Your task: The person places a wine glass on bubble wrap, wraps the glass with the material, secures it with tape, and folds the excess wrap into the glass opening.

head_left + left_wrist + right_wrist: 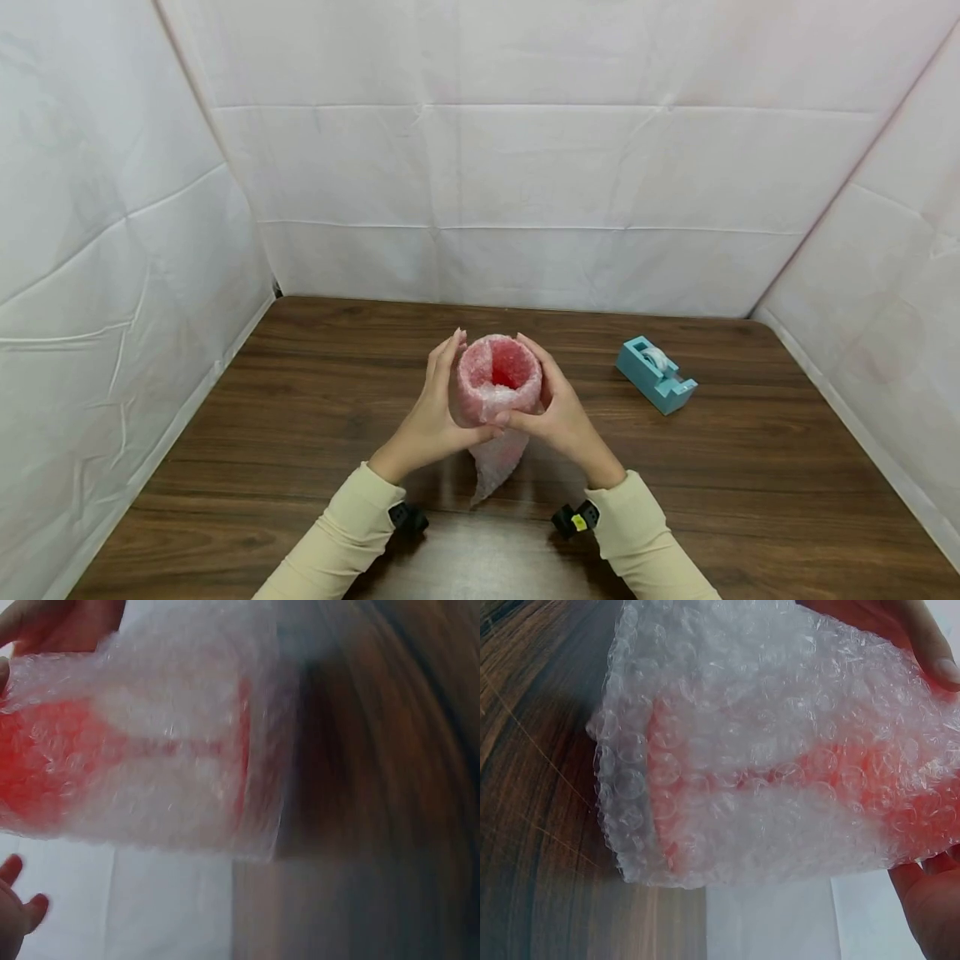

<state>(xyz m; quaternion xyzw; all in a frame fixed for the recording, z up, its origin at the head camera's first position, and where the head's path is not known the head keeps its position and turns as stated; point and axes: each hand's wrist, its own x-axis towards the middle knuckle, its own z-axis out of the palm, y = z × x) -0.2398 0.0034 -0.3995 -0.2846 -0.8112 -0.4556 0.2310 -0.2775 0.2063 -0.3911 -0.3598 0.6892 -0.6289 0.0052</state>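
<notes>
A red stemmed glass wrapped in bubble wrap (480, 400) stands upright between the two hands, its mouth facing up. Through the wrap (727, 735) its red bowl, thin stem and flat foot show. My left hand (435, 417) holds it from the left, thumb across the front; in the left wrist view two of its fingertips (34, 909) are apart from the wrap. From the right, my right hand (558, 408) grips it near the rim, its thumb also at the front. A loose flap of wrap (498, 467) hangs toward me.
On the right of the dark wooden table (337, 392) stands a light blue tape dispenser (652, 375) with a roll of tape in it. White cloth walls (525, 167) enclose the table's back and sides.
</notes>
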